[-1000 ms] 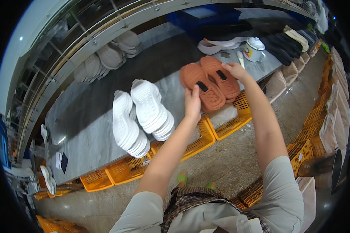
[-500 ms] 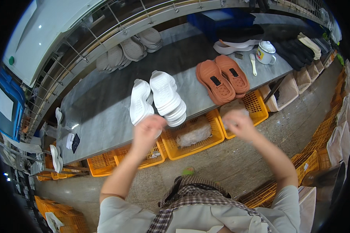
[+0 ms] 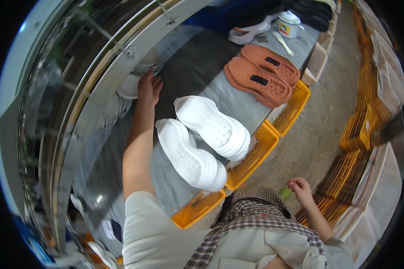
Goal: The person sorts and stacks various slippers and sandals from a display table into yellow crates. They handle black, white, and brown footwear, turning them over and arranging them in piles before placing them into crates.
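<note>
My left hand point(image 3: 150, 88) reaches to the back of the grey table, its fingers apart beside a stack of pale shoe soles point(image 3: 129, 87) under the rail. Whether the fingertips touch the soles I cannot tell. Two stacks of white shoe soles point(image 3: 189, 154) lie side by side in front of me, nearer than that hand. Low on the right, away from the table, hangs my right hand point(image 3: 301, 190) with its fingers loosely curled in and nothing visible in them. Brown soles point(image 3: 256, 80) with black patches rest to the right of the white ones.
A metal rail point(image 3: 105, 85) runs along the table's back. Yellow crates point(image 3: 256, 157) stand beneath the front edge. At the far right are a lidded mug point(image 3: 288, 26) and a white-handled brush or spoon point(image 3: 283, 43). More crates and pale sacks point(image 3: 377, 170) line the right side.
My left hand has gone from the near end of the white soles to the pale soles at the back. My right hand has dropped toward my side. The view has turned left.
</note>
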`<act>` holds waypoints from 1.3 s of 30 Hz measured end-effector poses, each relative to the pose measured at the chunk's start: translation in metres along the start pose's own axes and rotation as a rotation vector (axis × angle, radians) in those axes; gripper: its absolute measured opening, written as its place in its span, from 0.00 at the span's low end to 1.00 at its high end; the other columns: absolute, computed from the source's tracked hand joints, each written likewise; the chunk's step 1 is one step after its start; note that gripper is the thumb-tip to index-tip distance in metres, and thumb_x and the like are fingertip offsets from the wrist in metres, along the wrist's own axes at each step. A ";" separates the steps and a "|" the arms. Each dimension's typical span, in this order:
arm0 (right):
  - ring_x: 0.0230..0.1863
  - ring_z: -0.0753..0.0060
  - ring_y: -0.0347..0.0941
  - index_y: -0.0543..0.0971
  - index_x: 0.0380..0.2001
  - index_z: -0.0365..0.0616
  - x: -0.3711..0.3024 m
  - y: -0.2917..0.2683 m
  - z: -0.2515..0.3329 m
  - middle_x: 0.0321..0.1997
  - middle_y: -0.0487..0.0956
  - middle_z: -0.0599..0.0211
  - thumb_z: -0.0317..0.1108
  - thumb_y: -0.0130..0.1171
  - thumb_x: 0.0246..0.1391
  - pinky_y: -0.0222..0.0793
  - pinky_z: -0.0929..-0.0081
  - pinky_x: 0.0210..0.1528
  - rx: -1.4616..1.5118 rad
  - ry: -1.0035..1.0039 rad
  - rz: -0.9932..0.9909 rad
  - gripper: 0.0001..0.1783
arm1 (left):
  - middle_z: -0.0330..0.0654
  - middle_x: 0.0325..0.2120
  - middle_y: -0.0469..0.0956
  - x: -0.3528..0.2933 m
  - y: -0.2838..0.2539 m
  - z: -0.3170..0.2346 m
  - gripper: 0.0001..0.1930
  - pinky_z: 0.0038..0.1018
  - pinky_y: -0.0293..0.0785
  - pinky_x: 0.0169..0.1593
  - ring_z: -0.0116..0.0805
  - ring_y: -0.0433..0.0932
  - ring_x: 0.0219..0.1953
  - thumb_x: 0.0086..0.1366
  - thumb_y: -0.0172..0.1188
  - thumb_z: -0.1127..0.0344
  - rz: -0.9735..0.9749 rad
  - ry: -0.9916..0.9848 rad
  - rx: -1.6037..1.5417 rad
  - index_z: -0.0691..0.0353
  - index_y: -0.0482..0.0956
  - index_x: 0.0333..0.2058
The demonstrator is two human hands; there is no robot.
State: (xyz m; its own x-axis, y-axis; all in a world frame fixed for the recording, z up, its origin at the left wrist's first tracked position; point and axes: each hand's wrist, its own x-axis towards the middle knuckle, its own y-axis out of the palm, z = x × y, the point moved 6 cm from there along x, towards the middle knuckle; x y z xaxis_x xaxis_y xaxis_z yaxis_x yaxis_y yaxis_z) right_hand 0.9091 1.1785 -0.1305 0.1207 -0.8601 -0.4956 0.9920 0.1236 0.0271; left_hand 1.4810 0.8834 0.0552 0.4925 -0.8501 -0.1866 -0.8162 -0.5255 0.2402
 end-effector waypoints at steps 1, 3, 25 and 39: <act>0.39 0.73 0.74 0.75 0.39 0.36 -0.007 0.010 0.000 0.37 0.78 0.66 0.32 0.54 0.59 0.71 0.75 0.43 0.046 -0.002 -0.031 0.10 | 0.44 0.61 0.57 0.027 -0.002 0.010 0.33 0.41 0.68 0.52 0.45 0.62 0.58 0.60 0.60 0.51 -0.007 -0.002 -0.038 0.57 0.59 0.59; 0.37 0.76 0.73 0.75 0.39 0.37 -0.020 0.031 0.001 0.36 0.78 0.67 0.32 0.54 0.59 0.70 0.76 0.40 0.023 -0.027 -0.074 0.10 | 0.45 0.64 0.50 0.080 0.000 0.023 0.38 0.44 0.68 0.53 0.48 0.56 0.61 0.59 0.59 0.46 -0.030 0.010 -0.119 0.56 0.55 0.62; 0.36 0.69 0.73 0.77 0.36 0.37 -0.052 0.047 -0.002 0.35 0.77 0.61 0.31 0.54 0.56 0.70 0.72 0.39 -0.293 0.071 -0.278 0.09 | 0.48 0.64 0.48 0.155 0.025 0.055 0.37 0.42 0.69 0.54 0.49 0.52 0.62 0.58 0.62 0.58 0.008 -0.034 -0.414 0.56 0.54 0.63; 0.66 0.55 0.54 0.55 0.64 0.35 0.186 0.202 0.263 0.67 0.55 0.48 0.71 0.46 0.50 0.52 0.58 0.65 0.590 0.131 0.237 0.53 | 0.55 0.59 0.53 -0.163 0.123 0.027 0.26 0.36 0.75 0.51 0.61 0.53 0.57 0.63 0.57 0.59 0.343 -0.957 -0.578 0.61 0.63 0.56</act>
State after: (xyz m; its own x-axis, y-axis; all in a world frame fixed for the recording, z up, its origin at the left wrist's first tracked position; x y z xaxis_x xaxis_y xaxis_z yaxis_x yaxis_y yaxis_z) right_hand 1.1424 0.9132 0.0108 0.3705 -0.7707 -0.5185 0.7977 -0.0220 0.6027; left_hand 1.2922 0.9577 0.0898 -0.3568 -0.7074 -0.6101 -0.4820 -0.4201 0.7689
